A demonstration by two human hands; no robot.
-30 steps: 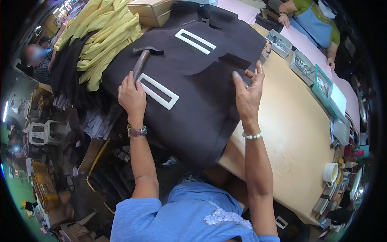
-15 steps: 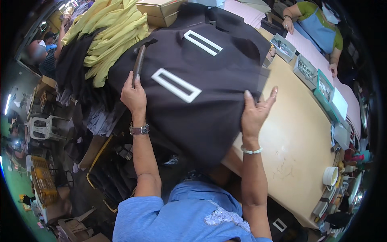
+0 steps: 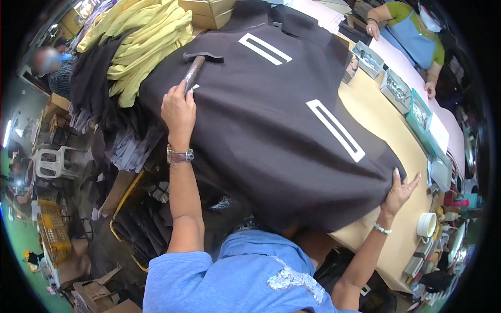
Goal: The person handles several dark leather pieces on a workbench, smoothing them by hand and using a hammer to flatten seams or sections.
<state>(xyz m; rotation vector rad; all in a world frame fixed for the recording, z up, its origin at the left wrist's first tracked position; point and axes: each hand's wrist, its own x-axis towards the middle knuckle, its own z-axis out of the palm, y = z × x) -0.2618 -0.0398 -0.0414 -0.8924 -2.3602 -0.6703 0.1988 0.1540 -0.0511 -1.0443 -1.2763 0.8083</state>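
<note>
Tan bench (image 3: 386,130) carries black fabric (image 3: 276,135); left hand (image 3: 178,107) grips hammer (image 3: 194,68), right hand (image 3: 399,190) fingers spread, seemingly smoothing its edge; keep it taut.

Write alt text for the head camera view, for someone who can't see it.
A person spreads a black garment with white rectangular patches over a tan table, left hand holding a hammer on the fabric, right hand at the garment's edge. Yellow fabric is piled beyond.

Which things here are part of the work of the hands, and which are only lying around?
In use: left hand, hammer, black fabric, right hand.
Lying about: yellow garments, cardboard boxes, tape roll, trays.
</note>
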